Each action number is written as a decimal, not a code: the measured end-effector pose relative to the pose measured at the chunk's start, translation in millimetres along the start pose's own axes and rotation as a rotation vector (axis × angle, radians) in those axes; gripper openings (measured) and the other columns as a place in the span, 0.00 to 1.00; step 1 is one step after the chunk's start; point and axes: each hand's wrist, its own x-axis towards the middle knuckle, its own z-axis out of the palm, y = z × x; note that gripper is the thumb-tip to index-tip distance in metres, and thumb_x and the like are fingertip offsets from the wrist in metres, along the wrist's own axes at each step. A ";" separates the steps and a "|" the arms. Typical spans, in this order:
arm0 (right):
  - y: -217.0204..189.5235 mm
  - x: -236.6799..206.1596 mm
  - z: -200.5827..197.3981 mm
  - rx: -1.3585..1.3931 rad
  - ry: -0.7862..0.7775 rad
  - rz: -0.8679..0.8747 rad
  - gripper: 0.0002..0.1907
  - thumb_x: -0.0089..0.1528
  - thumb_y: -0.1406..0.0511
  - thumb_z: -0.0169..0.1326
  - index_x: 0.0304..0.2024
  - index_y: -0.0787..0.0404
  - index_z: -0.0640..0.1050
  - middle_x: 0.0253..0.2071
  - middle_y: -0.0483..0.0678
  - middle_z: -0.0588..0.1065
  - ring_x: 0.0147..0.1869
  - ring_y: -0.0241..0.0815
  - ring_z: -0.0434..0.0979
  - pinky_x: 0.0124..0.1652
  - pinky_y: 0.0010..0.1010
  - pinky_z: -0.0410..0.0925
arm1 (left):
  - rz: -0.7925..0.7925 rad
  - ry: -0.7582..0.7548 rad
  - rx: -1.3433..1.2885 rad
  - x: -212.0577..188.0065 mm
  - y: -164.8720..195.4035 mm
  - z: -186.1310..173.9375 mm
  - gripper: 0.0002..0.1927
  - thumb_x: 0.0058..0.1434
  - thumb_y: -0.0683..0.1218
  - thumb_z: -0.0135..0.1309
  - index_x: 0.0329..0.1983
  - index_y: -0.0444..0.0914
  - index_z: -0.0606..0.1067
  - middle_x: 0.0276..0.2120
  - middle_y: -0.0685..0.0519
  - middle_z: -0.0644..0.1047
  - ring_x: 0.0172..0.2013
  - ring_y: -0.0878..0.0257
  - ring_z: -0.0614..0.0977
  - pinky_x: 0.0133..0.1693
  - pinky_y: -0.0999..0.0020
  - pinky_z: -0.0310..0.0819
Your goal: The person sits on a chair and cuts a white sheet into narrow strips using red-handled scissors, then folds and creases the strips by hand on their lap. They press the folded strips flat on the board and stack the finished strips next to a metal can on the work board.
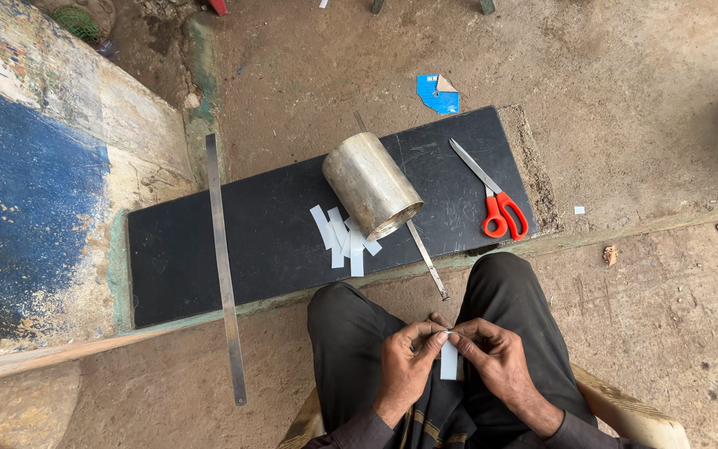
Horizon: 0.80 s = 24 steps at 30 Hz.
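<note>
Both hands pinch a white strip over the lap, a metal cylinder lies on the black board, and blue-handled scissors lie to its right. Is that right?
Not quite: the scissors have red handles, not blue, as the head view shows. The rest holds: the left hand and right hand pinch the white strip over the lap, and the metal cylinder lies on the black board.

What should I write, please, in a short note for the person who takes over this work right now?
Left hand and right hand: both pinch one small white paper strip above the lap.
On the long black board: a pile of white cut strips, a shiny metal cylinder lying on its side, red-handled scissors.
A long steel ruler lies across the board's left part.
Done: several strips cut.
Left: the strip in hand.
</note>
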 end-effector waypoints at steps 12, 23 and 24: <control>-30.4 -8.0 6.5 0.124 -0.137 0.135 0.14 0.60 0.64 0.59 0.46 0.65 0.80 0.33 0.48 0.83 0.35 0.36 0.83 0.36 0.31 0.78 | -0.094 0.057 -0.123 -5.6 1.1 -3.2 0.10 0.67 0.44 0.58 0.42 0.32 0.82 0.31 0.50 0.83 0.32 0.67 0.83 0.36 0.71 0.80; -29.1 10.4 -16.4 0.324 0.070 0.217 0.10 0.59 0.67 0.60 0.38 0.70 0.80 0.29 0.52 0.83 0.31 0.41 0.83 0.34 0.31 0.75 | -0.266 0.107 -0.378 6.4 -33.4 3.1 0.12 0.63 0.44 0.61 0.44 0.30 0.80 0.37 0.46 0.84 0.40 0.60 0.87 0.45 0.65 0.83; -33.5 18.0 -20.3 0.317 0.105 0.180 0.10 0.58 0.69 0.62 0.39 0.71 0.81 0.29 0.53 0.84 0.31 0.40 0.84 0.34 0.30 0.75 | -0.257 0.032 -0.342 14.6 -36.3 4.9 0.13 0.63 0.45 0.62 0.44 0.30 0.80 0.38 0.47 0.84 0.40 0.61 0.87 0.45 0.65 0.83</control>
